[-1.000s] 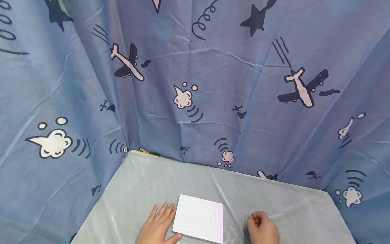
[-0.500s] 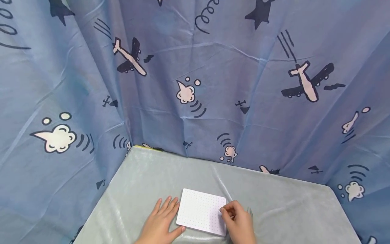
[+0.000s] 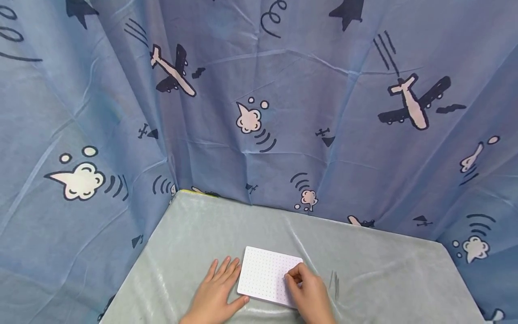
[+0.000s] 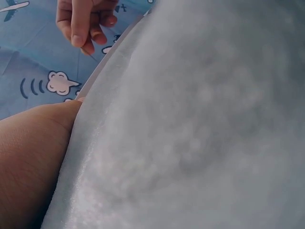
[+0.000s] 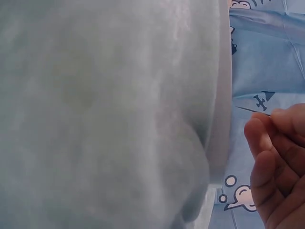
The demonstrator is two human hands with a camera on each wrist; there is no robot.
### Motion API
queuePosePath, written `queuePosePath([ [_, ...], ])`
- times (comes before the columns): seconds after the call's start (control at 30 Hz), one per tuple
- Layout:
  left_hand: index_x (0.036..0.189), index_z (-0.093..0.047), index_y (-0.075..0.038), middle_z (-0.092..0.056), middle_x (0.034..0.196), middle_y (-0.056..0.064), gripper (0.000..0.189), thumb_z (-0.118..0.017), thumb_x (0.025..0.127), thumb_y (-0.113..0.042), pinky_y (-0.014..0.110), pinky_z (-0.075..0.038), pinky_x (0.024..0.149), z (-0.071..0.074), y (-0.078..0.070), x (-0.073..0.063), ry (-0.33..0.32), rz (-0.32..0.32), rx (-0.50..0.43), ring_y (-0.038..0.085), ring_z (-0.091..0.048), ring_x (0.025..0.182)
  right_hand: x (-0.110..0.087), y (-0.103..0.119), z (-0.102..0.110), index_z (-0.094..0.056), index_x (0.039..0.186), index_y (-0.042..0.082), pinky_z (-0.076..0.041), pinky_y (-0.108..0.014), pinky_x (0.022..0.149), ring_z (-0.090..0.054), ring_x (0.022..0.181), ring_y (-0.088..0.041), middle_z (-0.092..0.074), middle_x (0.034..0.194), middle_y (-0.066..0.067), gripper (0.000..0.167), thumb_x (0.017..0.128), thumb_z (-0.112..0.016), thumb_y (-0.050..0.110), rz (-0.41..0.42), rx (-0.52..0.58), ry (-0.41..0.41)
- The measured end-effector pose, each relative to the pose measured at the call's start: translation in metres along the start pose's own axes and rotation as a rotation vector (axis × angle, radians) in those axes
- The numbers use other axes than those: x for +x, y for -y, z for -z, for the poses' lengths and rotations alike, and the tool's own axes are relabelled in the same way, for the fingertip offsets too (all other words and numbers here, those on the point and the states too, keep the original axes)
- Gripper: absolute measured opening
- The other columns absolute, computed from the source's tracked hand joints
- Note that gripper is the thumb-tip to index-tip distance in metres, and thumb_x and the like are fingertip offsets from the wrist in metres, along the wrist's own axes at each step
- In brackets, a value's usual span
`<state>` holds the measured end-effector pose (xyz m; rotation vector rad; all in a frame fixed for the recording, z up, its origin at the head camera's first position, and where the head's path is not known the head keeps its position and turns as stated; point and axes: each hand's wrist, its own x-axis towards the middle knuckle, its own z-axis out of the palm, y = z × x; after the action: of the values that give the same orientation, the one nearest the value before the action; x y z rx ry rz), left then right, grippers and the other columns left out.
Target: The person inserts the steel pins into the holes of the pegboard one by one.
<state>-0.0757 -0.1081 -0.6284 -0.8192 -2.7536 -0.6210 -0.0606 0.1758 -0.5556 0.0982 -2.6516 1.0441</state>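
Note:
A white square board [image 3: 263, 274] with a grid of small dots lies on the cloth-covered table. My left hand [image 3: 218, 290] rests flat with straight fingers along its left side, the thumb at the near left corner. Over the board's right part is my right hand [image 3: 309, 292], thumb and forefinger pinching a thin, needle-like piece [image 5: 248, 110], which sticks out past the fingertips in the right wrist view. That view shows the other fingers of the right hand [image 5: 279, 167] loosely curled. In the left wrist view, the right hand [image 4: 88, 24] hangs above the board's edge with fingertips pointing down.
Several thin, dark, needle-like pieces [image 3: 334, 285] lie on the grey table cloth [image 3: 388, 279] right of the right hand. A blue curtain [image 3: 226, 171] printed with planes and clouds stands around the back and sides of the table.
My right hand has moved left from beside the thin pieces to over the board's right part, pinching one. The left hand stays by the board. The head view has tilted slightly down.

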Motion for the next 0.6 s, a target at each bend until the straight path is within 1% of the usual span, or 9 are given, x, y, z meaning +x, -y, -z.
queuePosePath([
  [0.1, 0.159, -0.058, -0.006, -0.050, 0.168, 0.009, 0.088, -0.056, 0.103, -0.074, 0.055, -0.019, 0.131, -0.0001, 0.0002, 0.0012, -0.002, -0.004, 0.003, 0.032, -0.041, 0.159, 0.0012, -0.0001, -0.0005, -0.066, 0.086, 0.023, -0.053, -0.023, 0.059, -0.057, 0.065, 0.004, -0.065, 0.074, 0.019, 0.032, 0.089, -0.087, -0.001, 0.000, -0.023, -0.004],
  [0.23, 0.159, -0.057, -0.006, -0.050, 0.168, 0.009, 0.089, -0.055, 0.103, -0.075, 0.054, -0.017, 0.132, 0.0008, -0.0004, 0.0017, 0.013, 0.005, -0.002, 0.032, -0.041, 0.159, 0.0021, -0.0009, -0.0008, -0.065, 0.085, 0.023, -0.052, -0.023, 0.059, -0.055, 0.065, 0.004, -0.064, 0.073, 0.020, 0.033, 0.088, -0.088, 0.000, 0.018, -0.044, -0.012],
  [0.43, 0.161, -0.055, -0.007, -0.047, 0.170, 0.008, 0.090, -0.054, 0.103, -0.076, 0.053, -0.013, 0.133, 0.0011, -0.0005, 0.0028, 0.044, 0.022, -0.011, 0.031, -0.037, 0.161, 0.0030, -0.0024, -0.0021, -0.066, 0.084, 0.024, -0.050, -0.023, 0.058, -0.054, 0.065, 0.005, -0.063, 0.073, 0.021, 0.034, 0.086, -0.090, 0.000, 0.069, -0.061, -0.028],
  [0.6, 0.161, -0.055, -0.007, -0.048, 0.169, 0.008, 0.090, -0.055, 0.103, -0.076, 0.051, -0.012, 0.134, 0.0001, -0.0002, 0.0020, 0.033, 0.014, 0.002, 0.031, -0.038, 0.160, 0.0028, -0.0039, -0.0053, -0.066, 0.081, 0.026, -0.049, -0.022, 0.056, -0.053, 0.064, 0.007, -0.063, 0.072, 0.023, 0.036, 0.084, -0.090, 0.000, 0.102, -0.079, -0.035],
])
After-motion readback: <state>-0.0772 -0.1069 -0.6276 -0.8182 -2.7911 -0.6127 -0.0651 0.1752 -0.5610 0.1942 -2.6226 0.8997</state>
